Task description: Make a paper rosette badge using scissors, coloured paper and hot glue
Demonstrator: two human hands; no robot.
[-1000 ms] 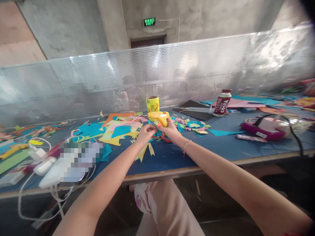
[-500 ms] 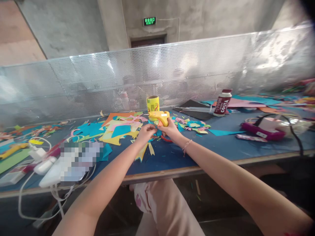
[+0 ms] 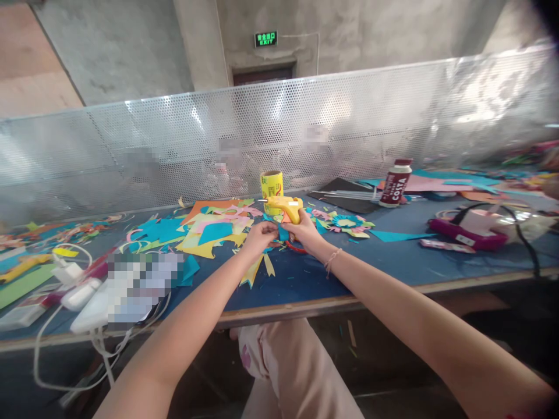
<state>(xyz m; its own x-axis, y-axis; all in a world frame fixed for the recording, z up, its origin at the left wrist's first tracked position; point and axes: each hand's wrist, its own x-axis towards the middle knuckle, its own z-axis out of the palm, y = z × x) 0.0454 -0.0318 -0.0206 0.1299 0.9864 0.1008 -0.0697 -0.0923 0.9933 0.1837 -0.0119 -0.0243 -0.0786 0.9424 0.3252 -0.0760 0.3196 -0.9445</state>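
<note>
A yellow hot glue gun [image 3: 283,203] rests in my right hand [image 3: 305,230], its nozzle pointing left and its handle against my fingers. My right fingers are closed around it, and a blue paper piece [image 3: 283,232] shows just below the handle, between my two hands. My left hand [image 3: 263,234] is pinched close to the left side of that paper; my fingertips hide what exactly they grip. Behind the gun stands a yellow cardboard tube [image 3: 271,184]. Blue and yellow paper scraps [image 3: 251,270] lie under and around my hands.
Many cut paper sheets [image 3: 216,233] spread left of my hands. Phones [image 3: 144,288] and white cables lie at the left front. A brown Costa bottle [image 3: 395,183], a purple item [image 3: 469,231] and a black strap stand to the right. A perforated metal screen [image 3: 174,151] backs the table.
More of the blue paper shows between my hands now. The glue gun has tilted very slightly, while both arms stay almost in place.
</note>
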